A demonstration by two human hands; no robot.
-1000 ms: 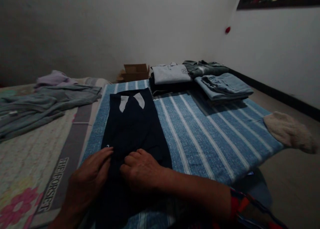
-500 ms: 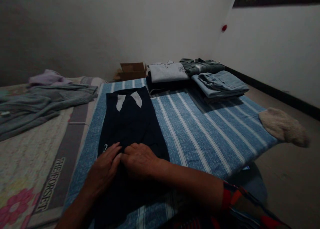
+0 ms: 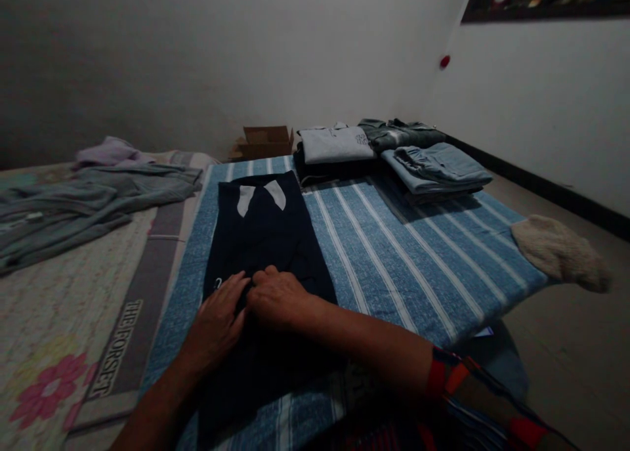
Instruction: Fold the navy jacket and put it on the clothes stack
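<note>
A dark navy garment (image 3: 260,234) lies folded into a long strip, with two pale grey patches at its far end and a small white mark near its left edge. My left hand (image 3: 216,316) rests on the near part, fingers stretched out and partly over that mark. Right beside it, my right hand (image 3: 278,300) presses on the cloth with fingers curled in and gripping it, their tips hidden. The hands almost touch at the fingertips. Under the garment is a blue board cover with white stripes (image 3: 374,260).
Folded clothes stand at the back: a light grey top (image 3: 337,146), light blue jeans (image 3: 443,165) and a dark green garment (image 3: 403,134). A beige knitted piece (image 3: 558,251) covers the board's right tip. Left is a bed (image 3: 88,300) with grey clothing (image 3: 108,195). A cardboard box (image 3: 266,142) sits behind.
The view has shifted slightly, moving the scene a little to the right. My hands stay on the garment in nearly the same pose, the left covering a bit more of the white mark.
</note>
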